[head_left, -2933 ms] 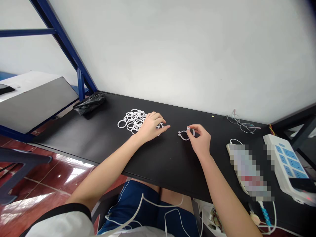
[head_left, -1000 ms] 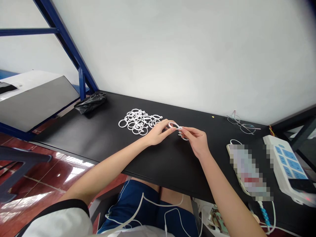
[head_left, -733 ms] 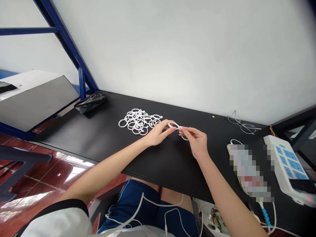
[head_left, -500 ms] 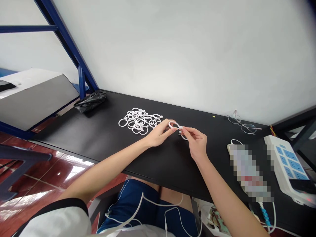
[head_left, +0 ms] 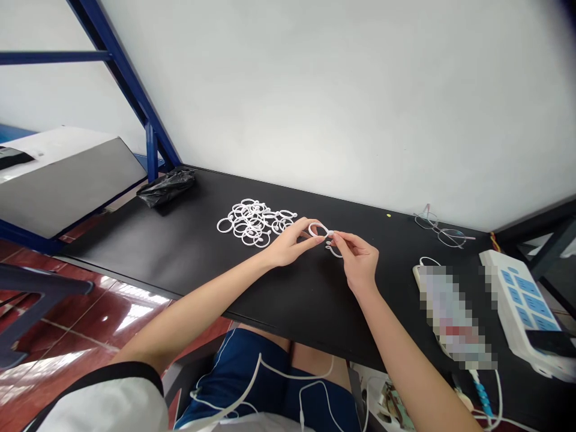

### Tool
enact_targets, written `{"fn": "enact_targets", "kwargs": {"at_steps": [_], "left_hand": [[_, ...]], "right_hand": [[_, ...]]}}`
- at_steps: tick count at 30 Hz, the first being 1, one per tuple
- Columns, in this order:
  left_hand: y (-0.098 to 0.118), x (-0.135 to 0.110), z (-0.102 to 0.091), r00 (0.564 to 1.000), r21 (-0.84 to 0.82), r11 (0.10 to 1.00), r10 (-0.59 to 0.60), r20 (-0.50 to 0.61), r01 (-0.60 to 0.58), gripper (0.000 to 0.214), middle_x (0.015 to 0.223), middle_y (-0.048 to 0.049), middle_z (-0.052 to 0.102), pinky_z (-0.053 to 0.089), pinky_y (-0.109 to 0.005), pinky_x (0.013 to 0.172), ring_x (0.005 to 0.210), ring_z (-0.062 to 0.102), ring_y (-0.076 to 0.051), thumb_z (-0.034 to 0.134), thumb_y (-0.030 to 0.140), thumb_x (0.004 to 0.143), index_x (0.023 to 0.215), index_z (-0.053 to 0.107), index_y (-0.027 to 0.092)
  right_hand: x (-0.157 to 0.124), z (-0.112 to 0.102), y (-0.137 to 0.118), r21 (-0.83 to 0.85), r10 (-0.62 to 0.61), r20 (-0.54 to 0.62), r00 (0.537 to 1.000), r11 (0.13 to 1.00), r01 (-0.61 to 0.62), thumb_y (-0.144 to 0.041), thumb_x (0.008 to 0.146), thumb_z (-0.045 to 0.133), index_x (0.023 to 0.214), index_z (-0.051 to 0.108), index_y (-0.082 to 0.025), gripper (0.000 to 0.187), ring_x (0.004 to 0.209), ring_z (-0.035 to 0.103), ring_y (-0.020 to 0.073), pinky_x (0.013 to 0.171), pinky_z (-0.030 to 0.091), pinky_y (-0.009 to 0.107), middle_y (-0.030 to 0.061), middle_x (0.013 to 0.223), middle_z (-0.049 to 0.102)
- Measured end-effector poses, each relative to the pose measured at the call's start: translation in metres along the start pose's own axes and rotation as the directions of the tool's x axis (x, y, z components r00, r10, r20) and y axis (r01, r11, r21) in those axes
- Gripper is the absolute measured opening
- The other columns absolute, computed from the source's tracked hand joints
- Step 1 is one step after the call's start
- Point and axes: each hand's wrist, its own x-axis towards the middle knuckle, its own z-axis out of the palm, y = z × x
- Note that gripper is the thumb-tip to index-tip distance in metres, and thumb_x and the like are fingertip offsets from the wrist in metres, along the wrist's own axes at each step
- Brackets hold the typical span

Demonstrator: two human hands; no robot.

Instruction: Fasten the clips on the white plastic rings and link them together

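2 white rings [head_left: 324, 235] pinched between 2 hands [head_left: 362, 262].

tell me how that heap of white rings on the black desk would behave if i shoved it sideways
The heap of white rings is thin open hoops, so it probably weighs little and slides easily on the smooth black desk. The hoops overlap loosely, so they would likely scatter rather than move as one. They lie flat, so rolling seems unlikely.
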Motion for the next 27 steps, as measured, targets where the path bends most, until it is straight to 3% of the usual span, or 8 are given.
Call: {"fn": "enact_targets", "kwargs": {"at_steps": [4,8,27], "left_hand": [[-0.0026,0.0006,-0.0001,0.999,-0.028,0.999,0.034,0.003,-0.034,0.034,0.102,-0.0071,0.057,0.051,-0.032,0.084,0.098,0.058,-0.018,0.060,0.039,0.090,0.115,0.058,0.017],[-0.0033,-0.0008,-0.0005,0.999,0.063,0.997,0.036,0.014,-0.036,0.035,0.102,-0.0064,0.059,0.049,-0.036,0.089,0.098,0.058,-0.019,0.066,0.040,0.085,0.112,0.059,0.019],[-0.0054,-0.0022,-0.0021,0.997,0.257,0.964,0.064,0.049,-0.074,0.039,0.097,-0.0054,0.061,0.049,-0.032,0.080,0.090,0.057,-0.018,0.068,0.045,0.082,0.110,0.060,0.019]], "right_hand": [[0.0014,-0.0020,-0.0008,-0.015,-0.020,-0.025,0.999,1.000,0.019,-0.037,0.076,0.075,0.085,0.076,-0.023,0.016,0.074,0.072,0.0203,0.075,0.061,0.037,0.0042,0.085,0.077],[0.0020,-0.0028,-0.0004,-0.029,-0.029,-0.035,0.999,0.999,0.028,-0.038,0.076,0.075,0.085,0.076,-0.023,0.017,0.074,0.072,0.0216,0.075,0.061,0.038,0.0049,0.086,0.076],[0.0017,-0.0011,-0.0042,-0.028,-0.032,-0.039,0.999,0.999,0.031,-0.036,0.075,0.076,0.083,0.075,-0.022,0.016,0.075,0.073,0.0222,0.075,0.061,0.039,0.0053,0.085,0.076]]}}
